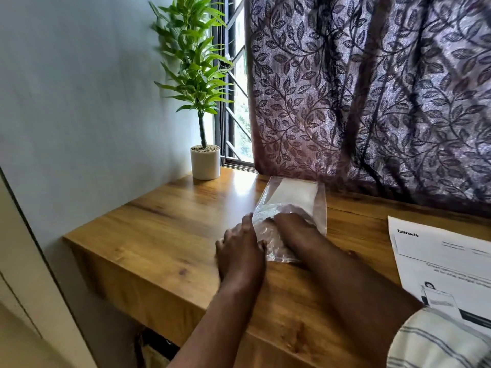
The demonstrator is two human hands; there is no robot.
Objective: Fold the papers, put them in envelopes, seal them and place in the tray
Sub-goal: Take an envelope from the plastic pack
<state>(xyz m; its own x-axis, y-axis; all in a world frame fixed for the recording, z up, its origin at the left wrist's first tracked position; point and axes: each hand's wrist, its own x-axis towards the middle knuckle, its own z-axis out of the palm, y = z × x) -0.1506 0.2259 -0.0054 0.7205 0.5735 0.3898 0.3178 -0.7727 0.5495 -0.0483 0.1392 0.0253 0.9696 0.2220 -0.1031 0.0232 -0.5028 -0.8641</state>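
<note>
A clear plastic envelope [316,205] lies on the wooden desk [164,224] near the curtain. A folded white paper [292,193] sits inside its far end. My right hand [289,224] is pushed into the envelope's open near end, its fingers hidden under the plastic. My left hand [240,248] holds the envelope's near left edge against the desk. A printed sheet [441,258] with a "blinkit" heading lies flat at the right. No tray is in view.
A potted green plant [205,162] stands at the desk's back left corner by the window. A purple leaf-patterned curtain [372,96] hangs along the back edge. The desk's left edge drops off beside a white wall.
</note>
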